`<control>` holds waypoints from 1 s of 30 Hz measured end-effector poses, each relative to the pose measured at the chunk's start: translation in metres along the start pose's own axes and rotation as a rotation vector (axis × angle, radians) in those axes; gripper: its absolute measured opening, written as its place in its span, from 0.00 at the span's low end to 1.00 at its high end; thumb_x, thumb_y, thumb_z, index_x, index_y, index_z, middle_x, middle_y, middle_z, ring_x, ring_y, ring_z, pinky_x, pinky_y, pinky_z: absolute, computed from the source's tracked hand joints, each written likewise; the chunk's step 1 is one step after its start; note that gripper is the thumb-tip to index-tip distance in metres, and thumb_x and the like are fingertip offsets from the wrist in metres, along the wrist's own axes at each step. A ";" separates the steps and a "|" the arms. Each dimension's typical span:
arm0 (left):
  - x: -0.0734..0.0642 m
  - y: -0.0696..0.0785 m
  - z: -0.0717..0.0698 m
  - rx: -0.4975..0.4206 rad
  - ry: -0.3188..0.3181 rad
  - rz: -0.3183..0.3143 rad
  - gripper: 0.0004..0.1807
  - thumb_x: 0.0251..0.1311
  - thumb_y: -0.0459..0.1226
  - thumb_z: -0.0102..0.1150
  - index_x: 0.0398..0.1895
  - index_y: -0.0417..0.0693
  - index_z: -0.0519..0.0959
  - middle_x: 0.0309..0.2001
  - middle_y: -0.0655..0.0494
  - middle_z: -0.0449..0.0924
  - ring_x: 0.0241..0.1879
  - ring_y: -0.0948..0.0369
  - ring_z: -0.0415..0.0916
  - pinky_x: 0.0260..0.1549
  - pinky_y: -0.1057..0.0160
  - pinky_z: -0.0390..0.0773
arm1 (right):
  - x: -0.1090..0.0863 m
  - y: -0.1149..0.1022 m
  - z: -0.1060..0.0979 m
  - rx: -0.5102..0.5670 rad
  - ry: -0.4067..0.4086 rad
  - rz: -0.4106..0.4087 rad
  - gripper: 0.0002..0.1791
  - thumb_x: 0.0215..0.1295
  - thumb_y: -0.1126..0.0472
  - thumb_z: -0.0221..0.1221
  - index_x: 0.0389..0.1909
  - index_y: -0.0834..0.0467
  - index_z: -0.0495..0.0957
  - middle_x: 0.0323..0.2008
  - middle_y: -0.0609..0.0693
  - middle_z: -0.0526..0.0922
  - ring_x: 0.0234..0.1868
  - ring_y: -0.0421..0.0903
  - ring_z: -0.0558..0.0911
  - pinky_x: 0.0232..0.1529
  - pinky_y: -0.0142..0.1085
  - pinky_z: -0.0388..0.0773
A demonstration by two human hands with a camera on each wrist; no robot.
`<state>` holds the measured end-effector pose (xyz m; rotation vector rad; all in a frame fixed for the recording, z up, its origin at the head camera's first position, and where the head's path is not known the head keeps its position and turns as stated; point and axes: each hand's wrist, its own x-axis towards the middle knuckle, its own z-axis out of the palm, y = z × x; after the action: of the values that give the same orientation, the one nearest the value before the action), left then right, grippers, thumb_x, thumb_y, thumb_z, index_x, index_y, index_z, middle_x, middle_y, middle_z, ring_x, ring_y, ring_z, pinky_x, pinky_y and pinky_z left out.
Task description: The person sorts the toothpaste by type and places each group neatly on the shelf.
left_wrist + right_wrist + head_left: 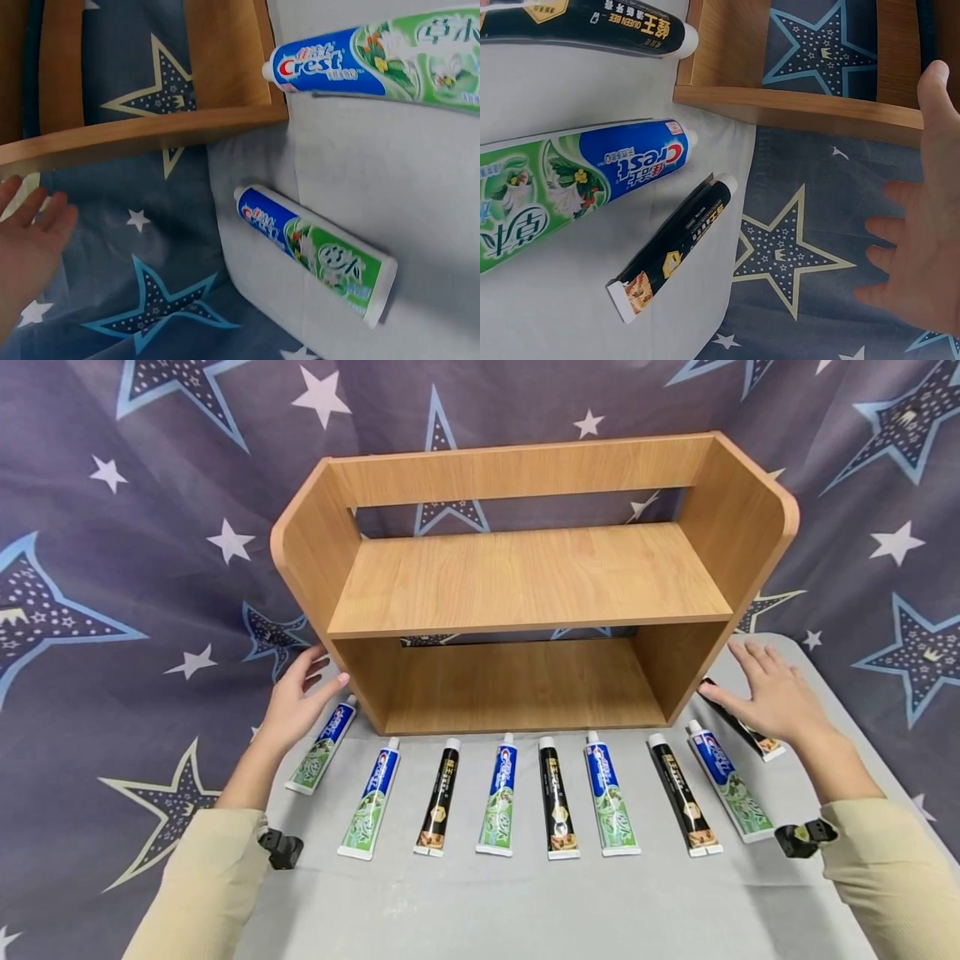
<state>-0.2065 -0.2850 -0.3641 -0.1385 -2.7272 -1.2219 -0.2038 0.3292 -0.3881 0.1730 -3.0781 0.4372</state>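
Background: star-printed cloth [172, 460] behind a pale table [465, 910].
Shelf [525, 577]: wooden, upright on the table.
Toothpaste tubes [498, 797]: nine, lying before and beside the shelf, none on it.
Left hand [291, 706]: fingers spread, holding nothing; contact with shelf uncertain.
Right hand [780, 697]: likewise.
Progress: layout seemingly done; handling of tubes apparently left.

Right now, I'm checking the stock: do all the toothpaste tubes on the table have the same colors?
No, some are blue-and-green tubes, while others are mostly black tubes.
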 end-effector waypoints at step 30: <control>0.015 -0.006 0.027 -0.743 0.295 -0.226 0.13 0.59 0.24 0.57 0.40 0.52 0.77 0.36 0.70 0.81 0.39 0.74 0.79 0.42 0.80 0.79 | -0.002 0.024 0.022 -0.003 -0.085 0.009 0.46 0.68 0.34 0.46 0.70 0.68 0.53 0.67 0.76 0.57 0.67 0.73 0.57 0.65 0.69 0.56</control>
<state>-0.2249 -0.2681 -0.3835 0.2572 -1.9645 -2.0705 -0.2049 0.3463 -0.4163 0.1821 -3.1635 0.4362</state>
